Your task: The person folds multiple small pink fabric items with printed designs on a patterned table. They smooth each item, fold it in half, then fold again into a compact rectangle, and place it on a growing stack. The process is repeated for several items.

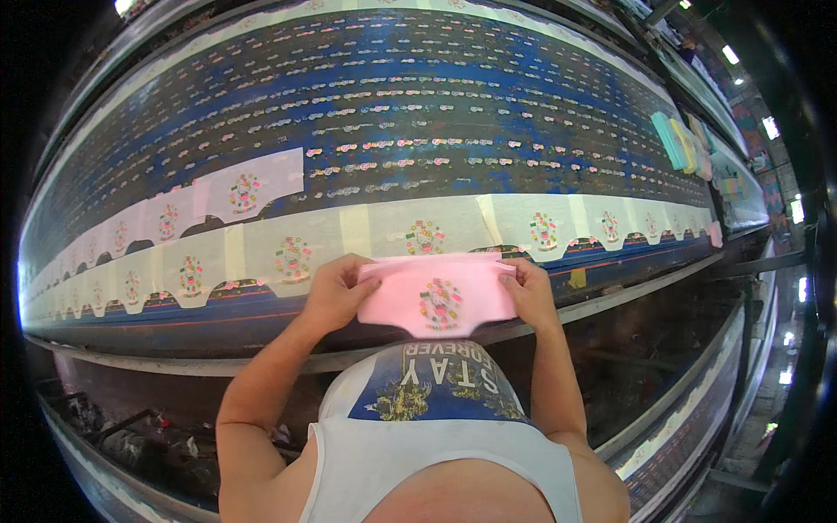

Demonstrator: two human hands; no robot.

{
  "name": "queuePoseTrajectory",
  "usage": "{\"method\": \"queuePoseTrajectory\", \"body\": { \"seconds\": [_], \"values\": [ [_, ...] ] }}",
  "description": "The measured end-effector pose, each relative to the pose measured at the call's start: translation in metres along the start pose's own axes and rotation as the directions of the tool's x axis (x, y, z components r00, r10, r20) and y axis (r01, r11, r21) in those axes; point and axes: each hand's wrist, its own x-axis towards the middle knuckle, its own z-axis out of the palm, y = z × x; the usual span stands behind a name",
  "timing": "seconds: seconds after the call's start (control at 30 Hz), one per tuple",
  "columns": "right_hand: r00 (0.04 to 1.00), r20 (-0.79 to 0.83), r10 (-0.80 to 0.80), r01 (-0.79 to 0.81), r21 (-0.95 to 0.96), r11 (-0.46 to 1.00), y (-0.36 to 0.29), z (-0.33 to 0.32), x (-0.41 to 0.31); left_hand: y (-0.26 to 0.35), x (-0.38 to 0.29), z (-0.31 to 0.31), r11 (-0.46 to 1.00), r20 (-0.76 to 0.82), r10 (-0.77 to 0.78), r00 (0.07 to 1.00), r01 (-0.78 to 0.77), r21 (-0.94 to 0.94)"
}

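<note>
A pink fabric piece (439, 297) with a printed cartoon cat design hangs between my hands over the near edge of a long printing table. My left hand (340, 291) pinches its upper left corner and my right hand (528, 287) pinches its upper right corner. Its top edge looks doubled or folded. Just beyond it lies a row of pale cut fabric pieces (294, 252) with the same print. Farther left, a second row of pinkish-white printed pieces (243, 189) ends at a straight edge.
The dark blue table surface (418, 72) bears many rows of small print marks. Stacks of green, yellow and pink fabric (681, 145) lie at its far right. A metal rail (628, 297) runs along the near edge. Another table (693, 425) stands at the lower right.
</note>
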Motion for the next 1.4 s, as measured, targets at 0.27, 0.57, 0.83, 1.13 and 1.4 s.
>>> {"method": "queuePoseTrajectory", "body": {
  "seconds": [0.27,0.57,0.83,1.13,1.4],
  "values": [
    [1.000,-0.016,-0.015,0.014,-0.049,0.999,0.039,0.003,0.023,-0.036,-0.001,0.002,0.906,-0.192,0.161,0.968,-0.068,0.418],
    [0.998,-0.028,0.065,-0.066,-0.027,0.997,0.020,0.005,0.033,-0.038,-0.002,0.002,0.913,-0.249,0.180,0.952,-0.067,0.403],
    [0.960,0.038,-0.276,0.247,-0.574,0.781,0.003,0.000,0.025,-0.032,-0.002,0.009,0.865,-0.267,0.267,0.926,-0.108,0.491],
    [0.905,0.303,-0.298,0.425,-0.635,0.645,-0.002,-0.008,0.042,-0.050,0.002,0.009,0.803,-0.319,0.372,0.872,-0.129,0.582],
    [0.845,0.284,-0.454,0.533,-0.370,0.761,-0.018,0.010,0.021,-0.053,0.002,0.014,0.618,-0.154,0.587,0.794,-0.317,0.720]
  ]
}}
